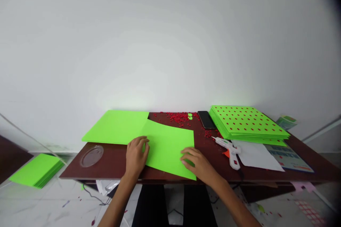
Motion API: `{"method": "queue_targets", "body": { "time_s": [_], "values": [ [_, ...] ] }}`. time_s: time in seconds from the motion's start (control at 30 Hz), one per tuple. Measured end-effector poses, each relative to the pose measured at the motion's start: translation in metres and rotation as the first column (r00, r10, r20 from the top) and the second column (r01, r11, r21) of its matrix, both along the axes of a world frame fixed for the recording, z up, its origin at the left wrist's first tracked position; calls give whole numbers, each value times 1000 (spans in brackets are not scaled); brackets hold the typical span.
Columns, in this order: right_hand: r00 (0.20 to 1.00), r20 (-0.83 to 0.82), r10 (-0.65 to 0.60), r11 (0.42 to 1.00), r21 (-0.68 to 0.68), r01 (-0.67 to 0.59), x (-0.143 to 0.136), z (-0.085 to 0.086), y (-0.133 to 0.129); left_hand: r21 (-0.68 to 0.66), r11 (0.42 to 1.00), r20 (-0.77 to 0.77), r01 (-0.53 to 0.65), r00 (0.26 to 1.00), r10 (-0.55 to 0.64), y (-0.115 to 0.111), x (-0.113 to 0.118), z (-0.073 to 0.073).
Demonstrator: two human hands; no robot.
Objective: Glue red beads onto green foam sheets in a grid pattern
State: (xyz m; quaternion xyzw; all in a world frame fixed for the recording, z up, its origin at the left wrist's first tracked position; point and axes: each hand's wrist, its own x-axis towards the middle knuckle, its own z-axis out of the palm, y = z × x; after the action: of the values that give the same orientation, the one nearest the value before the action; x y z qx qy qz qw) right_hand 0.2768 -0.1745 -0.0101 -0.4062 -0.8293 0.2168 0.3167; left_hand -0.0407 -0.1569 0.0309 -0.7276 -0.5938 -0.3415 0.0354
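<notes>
A plain green sheet lies at the middle of the dark red table, its far left corner over another green sheet. My left hand rests at its left edge, fingers apart and slightly curled. On its right side my right hand touches the surface, with the fingers spread and bent. Neither hand grips anything that shows. Small red pieces are scattered behind the sheet, with a small green cutout among them.
A phone, a stack of red-dotted green sheets, a white glue gun and white paper are on the right. A clear round lid lies left. More green sheets are stacked on the floor.
</notes>
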Motion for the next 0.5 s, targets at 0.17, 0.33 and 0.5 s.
{"method": "queue_targets", "body": {
  "time_s": [0.17,0.33,0.5],
  "values": [
    [997,-16,-81,996,27,81,33,-1,-13,-129,973,-135,192,969,-209,-4,7,-8],
    [708,-4,-706,687,236,687,86,-6,-27,-224,934,-176,279,931,-320,-10,13,-17],
    [293,302,-907,351,158,923,126,-19,-41,-237,895,-161,377,894,-419,-4,2,-15]
  ]
}}
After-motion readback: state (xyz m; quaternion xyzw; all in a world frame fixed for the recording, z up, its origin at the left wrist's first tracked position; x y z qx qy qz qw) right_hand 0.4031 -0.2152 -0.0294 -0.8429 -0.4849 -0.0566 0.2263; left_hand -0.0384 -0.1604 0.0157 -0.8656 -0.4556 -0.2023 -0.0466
